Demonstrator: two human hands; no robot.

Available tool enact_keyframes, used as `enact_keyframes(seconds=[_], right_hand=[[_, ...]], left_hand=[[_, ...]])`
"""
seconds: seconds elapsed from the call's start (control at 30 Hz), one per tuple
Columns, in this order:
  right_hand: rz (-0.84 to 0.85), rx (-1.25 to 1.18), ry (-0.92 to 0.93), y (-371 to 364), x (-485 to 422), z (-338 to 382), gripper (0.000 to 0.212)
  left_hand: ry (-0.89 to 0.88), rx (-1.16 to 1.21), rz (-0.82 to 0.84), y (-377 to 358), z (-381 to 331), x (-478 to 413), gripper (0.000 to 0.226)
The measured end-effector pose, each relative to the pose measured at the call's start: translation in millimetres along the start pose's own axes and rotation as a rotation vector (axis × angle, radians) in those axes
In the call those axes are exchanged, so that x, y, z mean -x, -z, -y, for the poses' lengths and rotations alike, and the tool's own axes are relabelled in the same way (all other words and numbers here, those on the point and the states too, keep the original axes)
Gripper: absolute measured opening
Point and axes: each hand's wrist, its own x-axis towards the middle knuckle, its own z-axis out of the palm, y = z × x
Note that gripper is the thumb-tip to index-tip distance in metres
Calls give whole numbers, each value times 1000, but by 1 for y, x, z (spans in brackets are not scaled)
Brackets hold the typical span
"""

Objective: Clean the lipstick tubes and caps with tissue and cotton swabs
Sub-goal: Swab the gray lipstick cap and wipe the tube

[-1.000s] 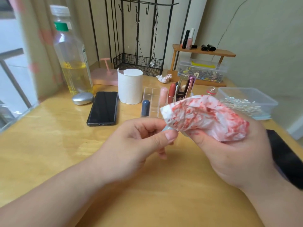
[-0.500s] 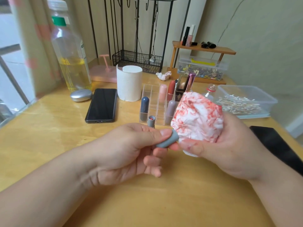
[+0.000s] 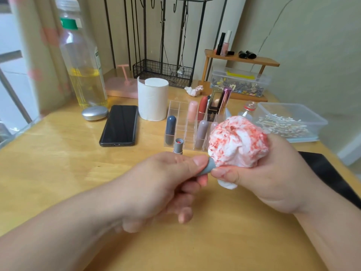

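Wooden tabletop (image 3: 58,173) fills the lower frame, with a pale wall behind it. At centre, your left hand (image 3: 162,184) pinches a small grey cap (image 3: 210,166) between thumb and forefinger, and its other fingers curl beneath. Just right of centre, your right hand (image 3: 273,173) clutches a wad of white tissue (image 3: 238,141) smeared with red. Its thumb presses in from below, and the wad covers the cap's right end.

Directly above your left knuckles, an uncapped grey lipstick tube (image 3: 178,145) stands upright on the tabletop with red showing at its top. It sits just in front of a clear organiser (image 3: 181,122) that holds several capped lipsticks. A dark phone (image 3: 119,125) lies flat to the left of the organiser, and a white tissue roll (image 3: 153,98) stands above and between them. At the right edge sits a clear box of cotton swabs (image 3: 289,122). A bottle (image 3: 84,65) of yellow liquid stands at upper left.
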Motion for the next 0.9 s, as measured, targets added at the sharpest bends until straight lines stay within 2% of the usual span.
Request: enact_keyframes(seconds=[0.13, 0.17, 0.23, 0.3, 0.37, 0.43, 0.5, 0.57, 0.63, 0.7, 0.77, 0.83, 0.9], right_hand=[[69, -121, -88, 7, -5, -11, 39], [90, -195, -99, 7, -6, -13, 42], [122, -332, -84, 8, -5, -14, 45], [115, -298, -47, 9, -4, -10, 38], [55, -107, 8, 8, -2, -6, 23], [-27, 19, 57, 5, 1, -4, 19], [-99, 63, 101, -1, 6, -1, 21], [-121, 108, 140, -4, 8, -2, 21], [-118, 119, 136, -4, 8, -5, 21], [-75, 101, 104, -3, 6, -8, 14], [-14, 50, 60, -1, 3, -12, 14], [39, -27, 7, 3, 0, -16, 28], [122, -207, -48, 4, -2, -17, 38]], left_hand=[[-447, -993, -310, 2, 7, 3, 41], [-578, -1144, -347, 3, 6, 5, 39], [-750, -1285, -359, 3, 5, 5, 32], [-736, -1165, -353, 4, 9, 2, 29], [-463, -709, -266, 2, 5, 1, 38], [-110, -245, -118, 1, -1, 0, 52], [188, 10, 39, 3, -4, 1, 63], [318, 234, 182, 6, -6, 3, 57], [314, 379, 212, 5, -9, 4, 45], [249, 347, 99, -2, -9, 6, 43], [135, 168, -59, -12, -5, 6, 42], [-42, -82, -179, -18, -1, 5, 45], [-289, -507, -280, -13, 6, 6, 49]])
